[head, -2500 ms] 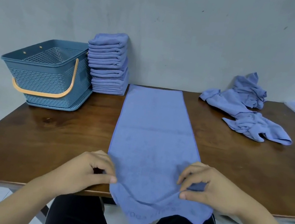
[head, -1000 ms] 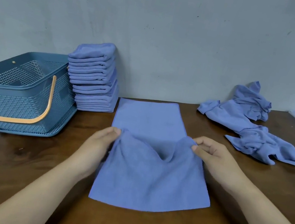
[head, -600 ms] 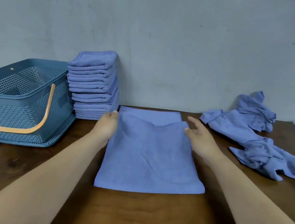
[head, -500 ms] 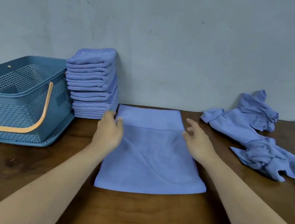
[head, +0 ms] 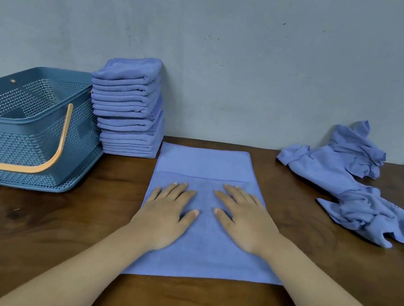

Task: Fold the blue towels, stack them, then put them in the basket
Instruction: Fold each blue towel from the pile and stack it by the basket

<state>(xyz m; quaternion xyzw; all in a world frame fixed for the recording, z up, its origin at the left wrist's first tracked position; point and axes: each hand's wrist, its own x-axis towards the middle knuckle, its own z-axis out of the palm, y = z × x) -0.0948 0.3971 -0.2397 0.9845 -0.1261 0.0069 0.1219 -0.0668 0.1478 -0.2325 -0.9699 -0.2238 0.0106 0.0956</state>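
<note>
Both hands lie flat, fingers straight, side by side on a half-folded blue towel (head: 204, 258) on a brown table (head: 46, 233): left hand (head: 168, 217) on the towel's left half, right hand (head: 243, 219) on its right. The towel's long axis runs straight away from the person, and the folded layer's edge lies just beyond the hands. A stack of folded towels (head: 128, 107) stands just beside the towel's far left corner, the basket (head: 11, 124) further left. Unfolded towels (head: 345, 189) lie well to the towel's right.

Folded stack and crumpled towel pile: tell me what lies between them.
Head view: the half-folded towel lies between folded stack and crumpled pile, left hand and right hand flat on it.
</note>
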